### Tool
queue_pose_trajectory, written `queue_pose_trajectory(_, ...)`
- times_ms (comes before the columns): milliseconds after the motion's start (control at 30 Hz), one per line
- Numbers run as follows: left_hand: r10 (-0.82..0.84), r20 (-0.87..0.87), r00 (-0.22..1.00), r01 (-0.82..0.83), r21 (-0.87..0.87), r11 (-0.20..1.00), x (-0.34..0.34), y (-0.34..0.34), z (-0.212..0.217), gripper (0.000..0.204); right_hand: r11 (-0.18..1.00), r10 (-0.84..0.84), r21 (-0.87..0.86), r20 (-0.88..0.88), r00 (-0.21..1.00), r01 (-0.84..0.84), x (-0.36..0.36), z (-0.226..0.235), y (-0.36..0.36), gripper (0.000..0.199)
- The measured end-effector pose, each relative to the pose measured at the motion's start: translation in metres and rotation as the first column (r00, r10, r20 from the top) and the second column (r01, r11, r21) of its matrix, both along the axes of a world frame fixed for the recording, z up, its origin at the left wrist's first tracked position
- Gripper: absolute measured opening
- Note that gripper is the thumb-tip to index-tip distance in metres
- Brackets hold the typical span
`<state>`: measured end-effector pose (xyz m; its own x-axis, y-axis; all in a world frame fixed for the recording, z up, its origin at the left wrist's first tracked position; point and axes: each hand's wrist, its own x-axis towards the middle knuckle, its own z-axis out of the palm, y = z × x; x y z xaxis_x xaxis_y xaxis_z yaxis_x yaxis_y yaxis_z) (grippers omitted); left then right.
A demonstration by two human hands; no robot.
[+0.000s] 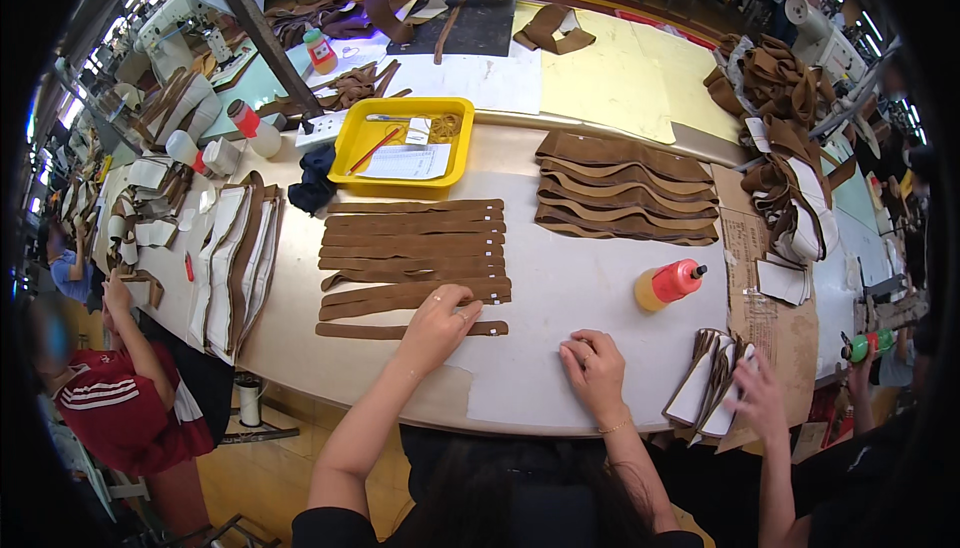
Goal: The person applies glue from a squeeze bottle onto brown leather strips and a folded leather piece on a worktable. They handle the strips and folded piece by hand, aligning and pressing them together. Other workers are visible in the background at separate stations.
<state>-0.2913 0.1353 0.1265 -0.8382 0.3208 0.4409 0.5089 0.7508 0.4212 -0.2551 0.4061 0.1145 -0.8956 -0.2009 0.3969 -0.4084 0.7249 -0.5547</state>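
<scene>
Several flat brown leather-like strips point(410, 241) lie in a row before me, most with a small white tag at the right end. My left hand point(436, 326) is over the nearest strips, its fingers bent and closed at the right part of a brown strip point(375, 309). The nearest strip point(350, 330) passes under that hand. Farther right, my right hand point(595, 370) rests low over the pale work surface with its fingers curled together. Whatever it may hold is hidden. A bottle with a red top and yellowish contents point(670, 284) stands beyond it.
A yellow tray point(459, 148) holds paper, a red pencil and rubber bands. Wavy brown strips point(627, 188) are stacked at the far right. Another person's hand point(762, 395) is by a brown-and-white bundle point(708, 384) at right. Layered pieces point(236, 263) lie left. Co-workers sit left and opposite.
</scene>
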Motion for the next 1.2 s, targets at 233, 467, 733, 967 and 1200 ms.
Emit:
queue_pose_trajectory(233, -0.133, 0.013, 0.991, 0.133, -0.17, 0.976, -0.026, 0.012, -0.003, 0.013, 0.999, -0.016, -0.028, 0.008, 1.0, 0.016, 0.0, 0.0, 0.0, 0.007)
queue_pose_trajectory(467, -0.109, -0.016, 0.994, 0.1, -0.28, 0.955, -0.026, 0.014, -0.021, 0.008, 0.999, -0.013, -0.038, 0.008, 1.0, 0.014, -0.001, 0.0, 0.001, 0.007)
queue_pose_trajectory(733, -0.109, -0.026, 0.994, 0.099, -0.254, 0.962, -0.023, 0.019, -0.012, 0.01, 0.998, -0.018, -0.052, 0.011, 1.0, 0.019, -0.001, 0.001, 0.003, 0.008)
queue_pose_trajectory(967, -0.184, 0.005, 0.983, 0.162, -0.494, 0.854, -0.025, 0.02, -0.011, 0.005, 0.998, -0.012, -0.06, 0.048, 0.999, 0.015, 0.001, 0.003, 0.003, 0.008)
queue_pose_trajectory(1200, -0.085, 0.132, 0.988, 0.121, -0.294, 0.948, -0.022, 0.023, -0.001, 0.018, 0.998, -0.016, -0.057, 0.033, 0.999, 0.018, 0.002, 0.002, 0.005, 0.007)
